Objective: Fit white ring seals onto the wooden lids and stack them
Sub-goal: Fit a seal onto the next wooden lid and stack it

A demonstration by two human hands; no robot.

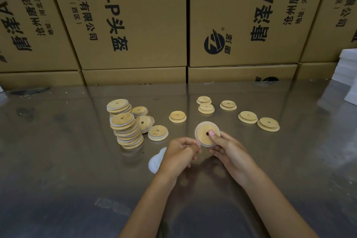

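1. Wooden lid (205,137) with the centre hole is up off the counter (58,150), held between both hands, and a white ring seal (197,129) already sits around its edge.
2. Right hand (229,150) grips the lid, thumb pressed on the face right by the hole. Left hand (181,153) has its fingers curled at the lid's left rim, looks like it's pinching the seal into place there.
3. So I'd say we're mid-fit: seal is on, just getting seated all the way round.
4. Next move, my guess: carry it left to the leaning stack of sealed lids (127,127) and set it down gently, that pile looks tippy.
5. A pile of spare white seals (154,161) is partly hidden behind the left wrist.
6. Bare lids (248,117) are scattered further back, still waiting.
7. Cardboard boxes (135,17) wall off the rear.
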